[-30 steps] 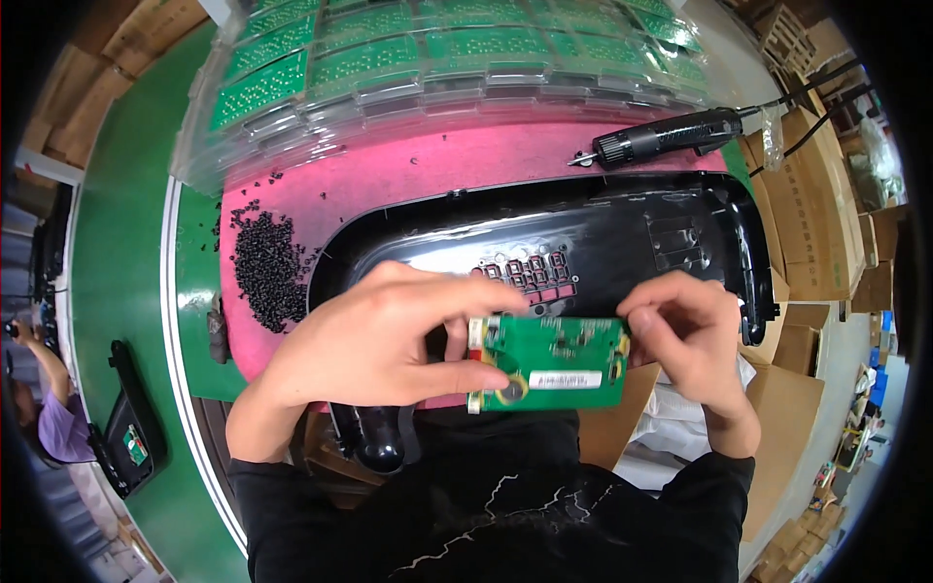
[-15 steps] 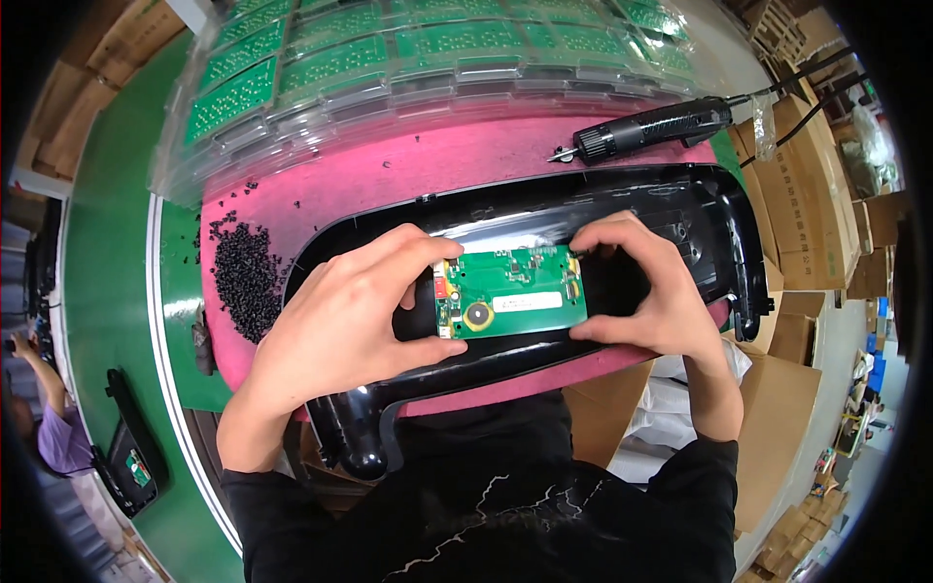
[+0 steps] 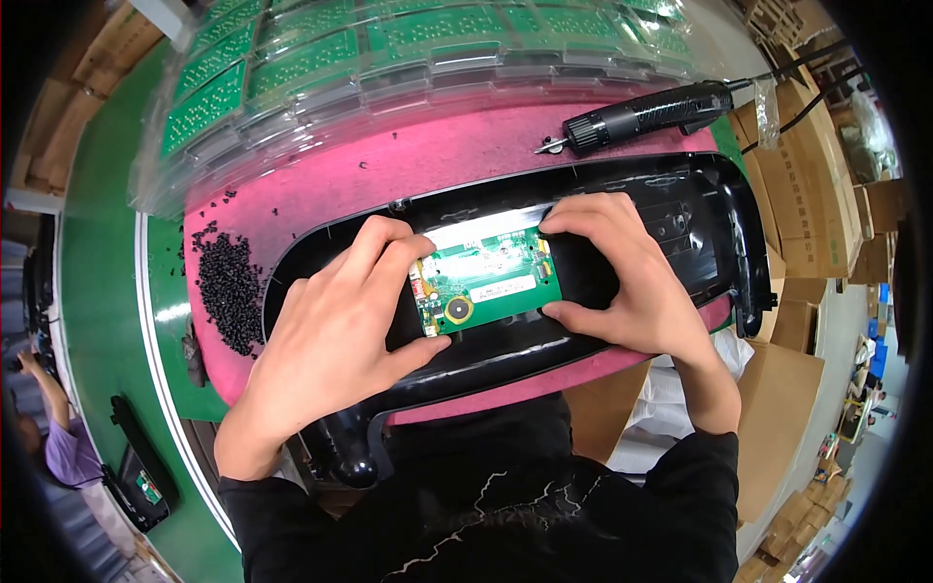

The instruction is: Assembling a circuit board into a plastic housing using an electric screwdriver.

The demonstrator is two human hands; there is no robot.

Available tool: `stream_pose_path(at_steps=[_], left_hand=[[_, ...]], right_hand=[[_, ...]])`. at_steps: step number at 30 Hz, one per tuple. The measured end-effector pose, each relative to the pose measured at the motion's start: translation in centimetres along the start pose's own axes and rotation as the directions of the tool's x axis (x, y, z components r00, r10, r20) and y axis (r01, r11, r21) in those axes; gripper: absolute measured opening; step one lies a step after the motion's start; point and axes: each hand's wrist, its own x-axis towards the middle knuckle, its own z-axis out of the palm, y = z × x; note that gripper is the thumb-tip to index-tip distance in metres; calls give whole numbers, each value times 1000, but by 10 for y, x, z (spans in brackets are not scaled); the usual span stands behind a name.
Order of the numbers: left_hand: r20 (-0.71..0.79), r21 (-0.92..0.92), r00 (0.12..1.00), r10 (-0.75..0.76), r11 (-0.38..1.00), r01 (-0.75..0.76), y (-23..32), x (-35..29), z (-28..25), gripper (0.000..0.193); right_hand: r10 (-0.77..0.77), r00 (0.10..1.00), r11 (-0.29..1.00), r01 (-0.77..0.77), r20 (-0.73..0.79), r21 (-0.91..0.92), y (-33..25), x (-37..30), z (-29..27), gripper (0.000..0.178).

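Observation:
A green circuit board (image 3: 501, 267) with a white label and a round buzzer-like part is held between both hands, over a long black plastic shell (image 3: 671, 209). My left hand (image 3: 340, 311) grips the board's left end, thumb at the near corner and fingers at the far corner. At the other end, my right hand (image 3: 617, 272) pinches it the same way. The board tilts a little, its right side farther from me. Whether its underside touches the shell cannot be made out.
Black screws (image 3: 230, 291) lie heaped on the pink mat (image 3: 311, 185) at the left. A black electric screwdriver (image 3: 646, 119) rests beyond the shell. Clear trays (image 3: 389, 97) of green boards stand at the back, cardboard boxes (image 3: 797, 185) at the right. Far left, a person in a purple sleeve (image 3: 73, 452) works beside another shell.
Both hands have carried the board slightly left and away from me, turning it a little anticlockwise. My view has shifted slightly, and glare now lies across the board.

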Motion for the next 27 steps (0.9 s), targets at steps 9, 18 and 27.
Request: stream_pose_path(at_steps=[9, 18, 27], left_hand=[[-3, 10, 1000, 16, 1000, -16, -4, 0, 1, 67], [6, 16, 1000, 24, 1000, -24, -6, -1, 0, 68], [42, 6, 999, -6, 1000, 5, -12, -3, -6, 69]], right_hand=[[14, 1000, 1000, -14, 3, -14, -1, 1, 2, 61], [35, 999, 999, -35, 14, -17, -4, 2, 2, 60], [72, 995, 997, -70, 66, -35, -9, 8, 5, 63]])
